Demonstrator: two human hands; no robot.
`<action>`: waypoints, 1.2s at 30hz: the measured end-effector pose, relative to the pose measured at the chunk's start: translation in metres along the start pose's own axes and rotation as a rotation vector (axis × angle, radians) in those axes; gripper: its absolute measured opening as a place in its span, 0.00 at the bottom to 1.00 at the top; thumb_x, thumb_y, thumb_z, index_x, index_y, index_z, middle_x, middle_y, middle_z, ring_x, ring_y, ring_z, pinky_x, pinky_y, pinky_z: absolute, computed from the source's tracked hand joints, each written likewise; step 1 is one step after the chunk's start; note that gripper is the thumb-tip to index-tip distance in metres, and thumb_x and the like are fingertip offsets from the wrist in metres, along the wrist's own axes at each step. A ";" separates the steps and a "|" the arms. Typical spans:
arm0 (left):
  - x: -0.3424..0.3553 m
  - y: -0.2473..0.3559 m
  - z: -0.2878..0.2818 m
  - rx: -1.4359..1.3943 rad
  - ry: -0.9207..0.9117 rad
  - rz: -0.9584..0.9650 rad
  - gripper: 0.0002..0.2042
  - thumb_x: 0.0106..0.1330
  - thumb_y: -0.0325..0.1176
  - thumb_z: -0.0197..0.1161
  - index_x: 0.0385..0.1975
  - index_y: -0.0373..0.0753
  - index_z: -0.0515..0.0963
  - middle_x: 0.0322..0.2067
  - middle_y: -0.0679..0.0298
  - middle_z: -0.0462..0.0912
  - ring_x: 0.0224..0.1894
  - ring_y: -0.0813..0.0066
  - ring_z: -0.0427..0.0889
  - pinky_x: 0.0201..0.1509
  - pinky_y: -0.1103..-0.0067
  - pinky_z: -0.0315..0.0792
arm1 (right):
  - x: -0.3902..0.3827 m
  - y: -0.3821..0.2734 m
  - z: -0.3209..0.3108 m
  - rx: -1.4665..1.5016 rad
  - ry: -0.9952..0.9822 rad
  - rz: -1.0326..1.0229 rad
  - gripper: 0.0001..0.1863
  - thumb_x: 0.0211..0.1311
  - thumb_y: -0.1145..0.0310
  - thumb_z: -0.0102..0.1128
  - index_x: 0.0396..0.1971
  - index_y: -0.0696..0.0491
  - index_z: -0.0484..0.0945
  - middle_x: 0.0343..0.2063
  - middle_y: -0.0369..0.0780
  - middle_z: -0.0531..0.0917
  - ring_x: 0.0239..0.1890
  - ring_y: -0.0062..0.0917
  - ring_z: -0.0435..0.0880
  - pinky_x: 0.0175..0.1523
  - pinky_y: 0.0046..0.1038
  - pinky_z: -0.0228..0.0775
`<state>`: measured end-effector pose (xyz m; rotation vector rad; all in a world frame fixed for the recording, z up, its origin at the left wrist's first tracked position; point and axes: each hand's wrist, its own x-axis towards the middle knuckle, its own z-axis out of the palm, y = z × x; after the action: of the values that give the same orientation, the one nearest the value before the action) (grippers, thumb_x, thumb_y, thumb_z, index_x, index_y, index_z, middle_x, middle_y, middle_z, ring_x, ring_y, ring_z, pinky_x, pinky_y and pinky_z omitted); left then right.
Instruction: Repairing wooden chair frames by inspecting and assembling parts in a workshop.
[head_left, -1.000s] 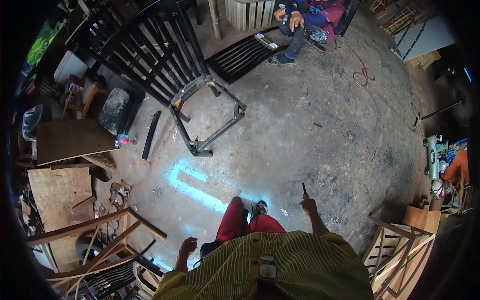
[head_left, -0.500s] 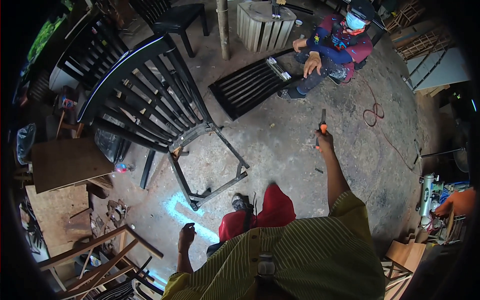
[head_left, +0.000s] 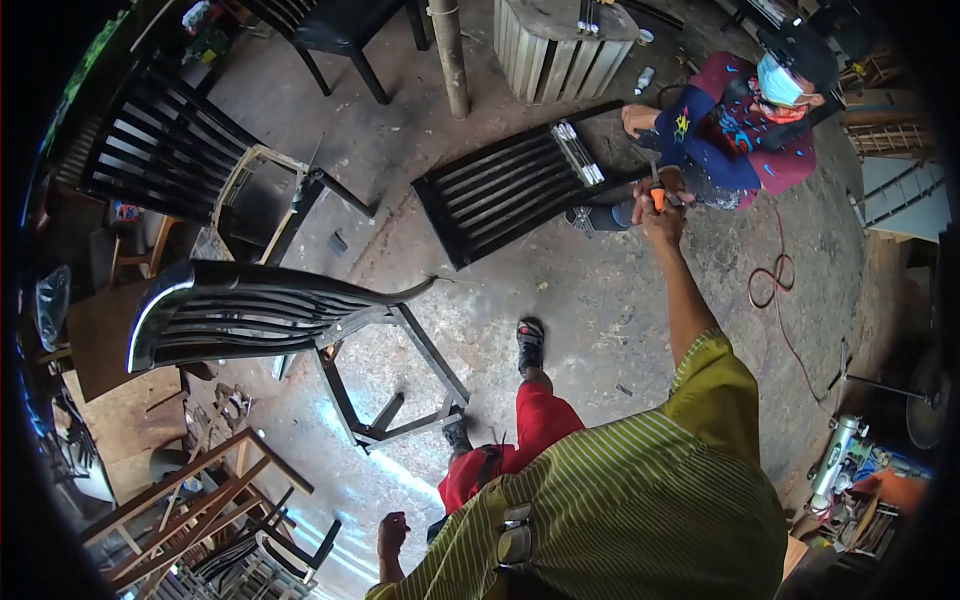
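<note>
My right hand (head_left: 657, 222) is wrapped round a hand tool with an orange handle (head_left: 657, 194) and a dark metal end; its exact kind is hard to make out. Stretched far forward, it reaches the crouching co-worker, whose hand (head_left: 675, 183) is right at the tool, perhaps touching it. My left hand (head_left: 393, 532) hangs low by my side, fingers curled in, with nothing visible in them. Ahead on the left, a black slatted chair frame (head_left: 270, 312) without a seat lies on the floor, near my left foot. A black slatted chair back (head_left: 500, 190) lies flat before the co-worker.
Another seatless black chair (head_left: 165, 145) and a padded black chair (head_left: 355, 35) stand farther back. A post (head_left: 450, 60) rises beside a slatted wooden stand (head_left: 560, 60). Wooden frames (head_left: 200, 510) crowd the near left. A red hose (head_left: 775, 285) loops over the floor at right.
I have stepped forward, and my right hand with the tool has come up to the co-worker, whose hand now meets it. The nearby chair frame has tipped down to the left.
</note>
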<state>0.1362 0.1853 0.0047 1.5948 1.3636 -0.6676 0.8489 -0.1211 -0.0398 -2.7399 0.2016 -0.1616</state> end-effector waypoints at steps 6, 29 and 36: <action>-0.028 0.050 0.040 -0.087 -0.036 -0.011 0.12 0.52 0.32 0.46 0.34 0.34 0.70 0.17 0.60 0.75 0.17 0.77 0.74 0.18 0.82 0.66 | 0.016 -0.084 -0.019 -0.151 -0.077 -0.199 0.15 0.42 0.53 0.51 0.30 0.44 0.71 0.27 0.38 0.75 0.29 0.34 0.74 0.34 0.32 0.64; 0.081 0.150 -0.019 0.357 -0.199 0.981 0.12 0.45 0.18 0.43 0.31 0.36 0.68 0.25 0.62 0.73 0.22 0.75 0.73 0.24 0.83 0.67 | -0.416 0.135 -0.040 -0.021 -0.842 -0.047 0.12 0.46 0.62 0.44 0.24 0.53 0.73 0.28 0.42 0.75 0.34 0.35 0.71 0.39 0.32 0.62; 0.070 0.158 0.003 0.400 -0.270 1.228 0.06 0.54 0.27 0.44 0.27 0.36 0.70 0.27 0.58 0.71 0.32 0.65 0.71 0.33 0.76 0.65 | -0.533 0.039 -0.049 0.360 -0.623 -0.318 0.10 0.49 0.66 0.40 0.21 0.57 0.68 0.23 0.45 0.72 0.29 0.38 0.69 0.34 0.34 0.61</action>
<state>0.3055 0.2184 -0.0108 2.1539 -0.0963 -0.3418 0.3131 -0.0878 -0.0548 -2.3091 -0.3957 0.5165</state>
